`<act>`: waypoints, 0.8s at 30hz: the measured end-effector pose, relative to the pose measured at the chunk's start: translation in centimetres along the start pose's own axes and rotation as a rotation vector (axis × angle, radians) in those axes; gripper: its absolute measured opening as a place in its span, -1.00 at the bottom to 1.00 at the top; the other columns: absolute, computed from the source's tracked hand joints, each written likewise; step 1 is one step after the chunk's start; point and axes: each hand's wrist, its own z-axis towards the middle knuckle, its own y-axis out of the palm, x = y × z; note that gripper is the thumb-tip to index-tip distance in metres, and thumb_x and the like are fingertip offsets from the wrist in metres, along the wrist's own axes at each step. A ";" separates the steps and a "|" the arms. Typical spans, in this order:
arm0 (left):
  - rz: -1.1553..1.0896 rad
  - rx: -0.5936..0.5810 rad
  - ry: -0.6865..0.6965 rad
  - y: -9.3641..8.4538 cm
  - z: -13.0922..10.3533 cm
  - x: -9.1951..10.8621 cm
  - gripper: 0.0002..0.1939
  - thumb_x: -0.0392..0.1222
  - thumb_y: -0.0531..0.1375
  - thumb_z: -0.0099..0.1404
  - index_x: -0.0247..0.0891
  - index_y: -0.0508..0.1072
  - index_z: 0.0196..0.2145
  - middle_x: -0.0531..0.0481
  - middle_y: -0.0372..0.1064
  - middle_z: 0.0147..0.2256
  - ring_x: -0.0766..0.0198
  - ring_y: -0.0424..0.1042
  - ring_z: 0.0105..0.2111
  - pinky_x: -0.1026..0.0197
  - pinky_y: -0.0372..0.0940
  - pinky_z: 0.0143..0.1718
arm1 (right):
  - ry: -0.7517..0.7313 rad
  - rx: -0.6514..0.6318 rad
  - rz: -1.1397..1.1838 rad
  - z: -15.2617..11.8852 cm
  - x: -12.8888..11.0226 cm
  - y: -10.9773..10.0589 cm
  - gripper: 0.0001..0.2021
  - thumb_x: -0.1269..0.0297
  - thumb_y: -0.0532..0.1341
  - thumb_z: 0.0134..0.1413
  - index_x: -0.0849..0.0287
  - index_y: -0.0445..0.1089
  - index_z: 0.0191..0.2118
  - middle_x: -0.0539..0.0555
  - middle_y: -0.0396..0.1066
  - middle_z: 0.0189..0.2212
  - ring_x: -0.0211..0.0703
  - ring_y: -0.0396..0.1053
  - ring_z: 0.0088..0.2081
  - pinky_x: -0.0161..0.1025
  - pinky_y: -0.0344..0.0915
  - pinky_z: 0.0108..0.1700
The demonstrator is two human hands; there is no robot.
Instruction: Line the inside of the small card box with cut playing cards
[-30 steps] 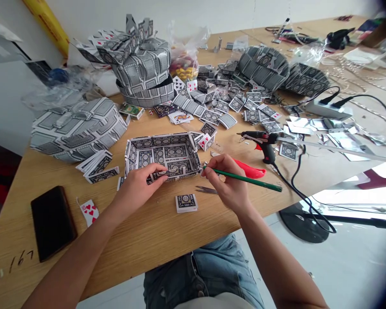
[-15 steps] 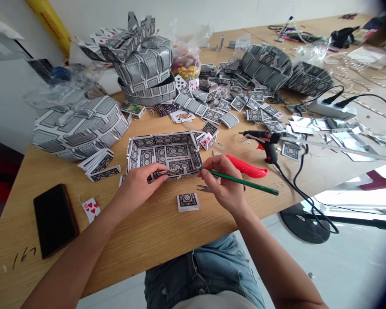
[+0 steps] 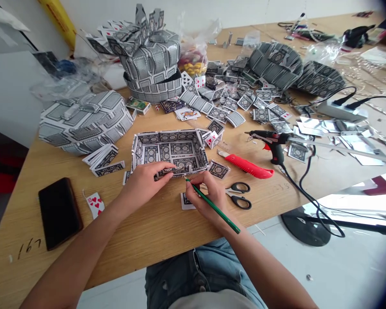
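An open rectangular box made of playing cards (image 3: 181,149) sits on the table in front of me. My left hand (image 3: 149,180) pinches the near wall of this box, thumb outside and fingers over the rim. In my right hand (image 3: 209,195) is a green pencil (image 3: 217,209), its tip close to the near wall, right of my left fingertips. Partly under my right hand lies a small stack of cards (image 3: 185,201). Black-handled scissors (image 3: 240,195) rest just right of that hand, their blades mostly hidden.
A red cutter (image 3: 249,166) and a glue gun (image 3: 273,143) with its cable lie to the right. A phone (image 3: 60,213) lies at left. Woven card baskets (image 3: 86,122) and loose cards (image 3: 218,113) spread behind the box. The table's front edge (image 3: 141,268) is near me.
My right hand and the pencil have moved left along the box's near wall, uncovering the scissors' handles and cutter blade. The view has shifted slightly. My left hand keeps its pinch.
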 end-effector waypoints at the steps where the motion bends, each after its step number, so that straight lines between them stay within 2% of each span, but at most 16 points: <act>1: 0.001 -0.002 0.000 0.0 0.0 0.0 -0.79 -0.15 0.15 0.32 -0.14 0.52 -0.14 0.07 0.55 -0.13 0.22 0.52 -0.15 0.21 0.34 -0.01 | 0.008 -0.007 -0.003 0.1 0.0 0.1 -0.86 0.41 0.18 0.06 0.07 0.19 -0.42 -0.06 0.33 -0.51 -0.25 0.29 -0.48 -0.29 0.20 -0.41; 8: 0.010 -0.008 -0.004 0.1 0.2 0.0 -0.78 -0.17 0.14 0.31 -0.17 0.52 -0.14 0.05 0.56 -0.17 0.22 0.53 -0.21 0.22 0.35 -0.06 | -0.002 0.003 -0.048 0.3 0.1 0.6 -0.86 0.41 0.16 0.06 0.07 0.18 -0.42 -0.06 0.30 -0.53 -0.24 0.28 -0.47 -0.29 0.21 -0.39; 15: 0.010 -0.048 -0.033 0.1 0.4 0.2 -0.78 -0.19 0.12 0.30 -0.22 0.48 -0.13 0.03 0.53 -0.13 0.21 0.50 -0.15 0.20 0.31 -0.02 | 0.000 0.064 -0.066 0.2 0.1 0.8 -0.85 0.43 0.16 0.02 0.08 0.16 -0.44 -0.09 0.25 -0.55 -0.27 0.26 -0.49 -0.31 0.21 -0.40; 24: 0.027 -0.021 -0.057 0.6 0.3 0.2 -0.80 -0.18 0.13 0.29 -0.14 0.47 -0.14 0.11 0.54 -0.22 0.24 0.51 -0.27 0.25 0.30 -0.23 | 0.000 0.113 -0.084 0.3 0.1 0.8 -0.84 0.44 0.17 -0.01 0.07 0.15 -0.45 -0.12 0.22 -0.58 -0.28 0.23 -0.52 -0.33 0.19 -0.44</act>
